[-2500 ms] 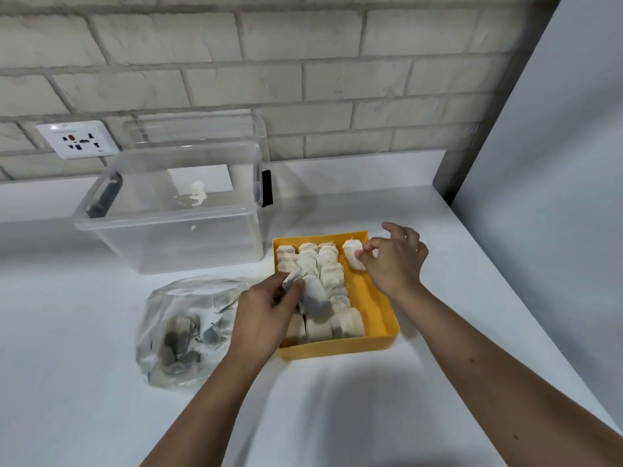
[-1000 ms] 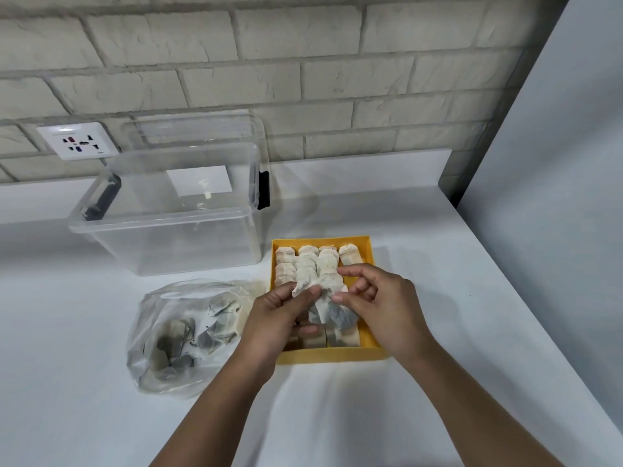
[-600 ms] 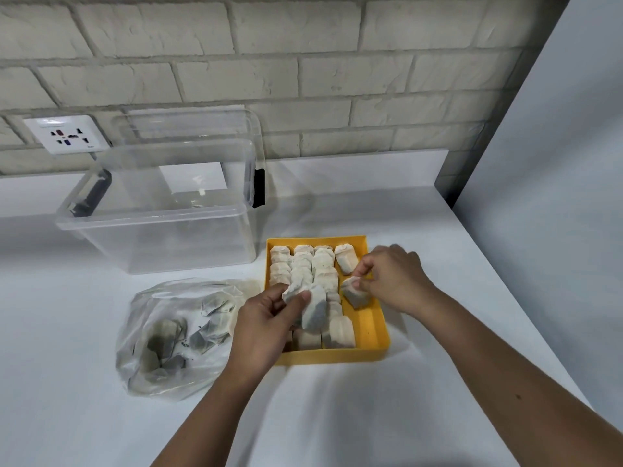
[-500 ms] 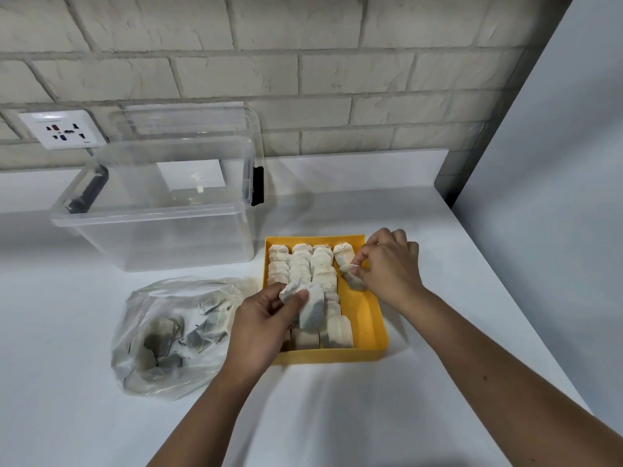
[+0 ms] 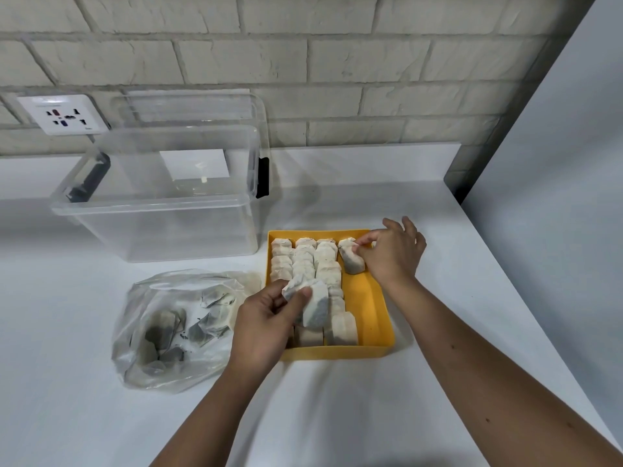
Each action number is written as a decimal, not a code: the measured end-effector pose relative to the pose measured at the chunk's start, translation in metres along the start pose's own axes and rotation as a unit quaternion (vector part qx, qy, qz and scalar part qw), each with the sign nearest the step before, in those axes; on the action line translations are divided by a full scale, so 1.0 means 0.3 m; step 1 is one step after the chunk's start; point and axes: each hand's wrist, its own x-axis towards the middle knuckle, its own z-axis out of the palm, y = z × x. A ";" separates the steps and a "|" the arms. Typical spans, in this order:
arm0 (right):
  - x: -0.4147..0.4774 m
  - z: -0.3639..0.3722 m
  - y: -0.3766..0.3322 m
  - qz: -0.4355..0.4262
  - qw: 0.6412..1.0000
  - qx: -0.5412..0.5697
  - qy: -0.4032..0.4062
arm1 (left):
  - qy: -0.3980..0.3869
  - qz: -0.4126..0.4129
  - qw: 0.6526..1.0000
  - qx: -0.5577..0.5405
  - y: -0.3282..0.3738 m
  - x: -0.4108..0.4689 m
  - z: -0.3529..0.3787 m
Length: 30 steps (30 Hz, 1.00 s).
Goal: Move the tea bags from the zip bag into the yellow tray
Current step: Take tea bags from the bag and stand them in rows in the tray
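The yellow tray (image 5: pixel 374 306) sits on the white counter, with rows of tea bags (image 5: pixel 303 257) packed in its left part. My left hand (image 5: pixel 266 321) pinches a small bunch of tea bags (image 5: pixel 312 303) above the tray's near left side. My right hand (image 5: pixel 392 252) pinches a tea bag (image 5: pixel 352 261) at the far end of the tray's right column, behind another bag there. The clear zip bag (image 5: pixel 175 325) lies open to the left of the tray, with several tea bags still inside.
A clear plastic storage box (image 5: pixel 158 200) with black latches stands behind the zip bag, its lid leaning on the brick wall. A wall socket (image 5: pixel 62 114) is at the far left. A grey panel (image 5: pixel 556 163) borders the counter on the right.
My right hand took one tea bag from the bunch in my left hand and carried it to the far right corner of the tray. My left hand has stayed over the tray.
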 end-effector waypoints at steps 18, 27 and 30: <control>-0.361 -0.174 -0.087 -0.099 0.948 0.291 -0.083 | -0.047 -0.032 0.997 -0.043 0.044 -0.001 -0.020; -0.270 -0.207 0.021 -0.074 0.977 0.199 -0.037 | -0.038 -0.045 0.995 -0.077 0.076 0.005 -0.049; -0.218 -0.216 0.048 -0.066 0.986 0.130 -0.083 | -0.038 -0.021 0.998 -0.053 0.081 0.006 -0.044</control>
